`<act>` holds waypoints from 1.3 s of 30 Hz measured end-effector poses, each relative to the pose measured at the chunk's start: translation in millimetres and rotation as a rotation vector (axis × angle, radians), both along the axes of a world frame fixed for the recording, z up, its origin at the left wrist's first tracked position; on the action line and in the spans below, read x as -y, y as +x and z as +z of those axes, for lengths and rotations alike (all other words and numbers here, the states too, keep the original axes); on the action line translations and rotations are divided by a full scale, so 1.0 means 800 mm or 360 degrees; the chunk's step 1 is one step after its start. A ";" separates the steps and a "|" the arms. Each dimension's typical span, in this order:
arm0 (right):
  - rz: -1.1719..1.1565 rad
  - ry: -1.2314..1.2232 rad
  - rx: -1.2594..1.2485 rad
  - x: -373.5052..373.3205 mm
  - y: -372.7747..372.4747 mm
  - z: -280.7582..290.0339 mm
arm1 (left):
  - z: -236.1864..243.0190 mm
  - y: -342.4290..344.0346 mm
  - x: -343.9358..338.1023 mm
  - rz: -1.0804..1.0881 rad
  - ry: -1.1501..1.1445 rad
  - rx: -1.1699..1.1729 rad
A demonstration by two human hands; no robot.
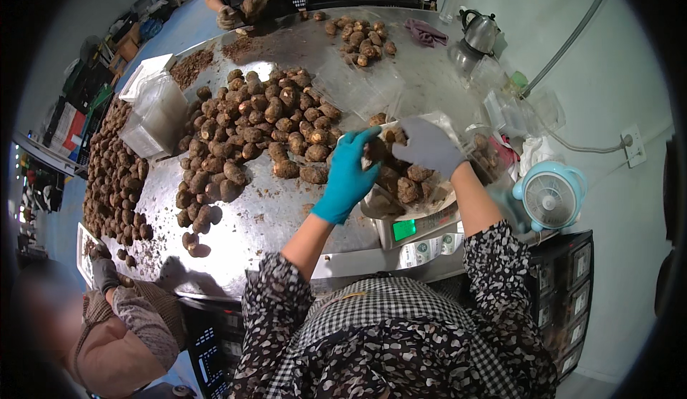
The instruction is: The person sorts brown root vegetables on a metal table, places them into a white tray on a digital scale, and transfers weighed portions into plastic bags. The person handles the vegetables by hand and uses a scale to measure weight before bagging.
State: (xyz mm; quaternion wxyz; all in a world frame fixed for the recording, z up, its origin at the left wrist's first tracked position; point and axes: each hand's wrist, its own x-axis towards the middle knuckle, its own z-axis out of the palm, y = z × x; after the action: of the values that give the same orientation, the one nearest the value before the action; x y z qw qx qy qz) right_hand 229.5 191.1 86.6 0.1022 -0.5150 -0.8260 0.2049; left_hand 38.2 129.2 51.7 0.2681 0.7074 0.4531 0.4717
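A steel table (272, 220) fills the centre of the frame, its near edge curving across the lower middle, with a large heap of brown tubers (250, 134) at centre left and bare metal between heap and scale (415, 226). At centre right, the teal-gloved left hand (351, 173) and grey-gloved right hand (428, 145) close over a clear bag of tubers (401, 181) on the scale. The bag probably handles heavy, lumpy and limp, best gripped at its mouth with support beneath; whether either hand grips film or tuber cannot be told.

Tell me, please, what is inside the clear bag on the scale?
The clear bag on the scale holds brown, soil-covered tubers. The left hand and right hand cover its upper part, so the tubers there and the bag's bottom stay hidden.
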 end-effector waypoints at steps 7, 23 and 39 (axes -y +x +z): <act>-0.0315 0.0551 -0.0113 0.043 0.013 0.043 | -0.009 -0.002 -0.023 -0.0120 0.0019 -0.0086; -0.0860 0.1055 -0.1697 0.148 0.060 0.080 | -0.204 -0.259 0.042 0.1139 -0.0872 -0.0578; -0.0870 0.0123 -0.0732 0.186 0.064 -0.062 | -0.017 0.038 0.056 -0.0179 0.0424 -0.0587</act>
State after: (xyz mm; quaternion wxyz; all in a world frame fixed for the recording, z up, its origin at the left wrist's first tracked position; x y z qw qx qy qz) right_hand 280.8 41.9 37.1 0.3559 -0.6532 -0.6202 0.2491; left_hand 68.8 84.7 38.0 0.1110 0.8348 0.3880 0.3745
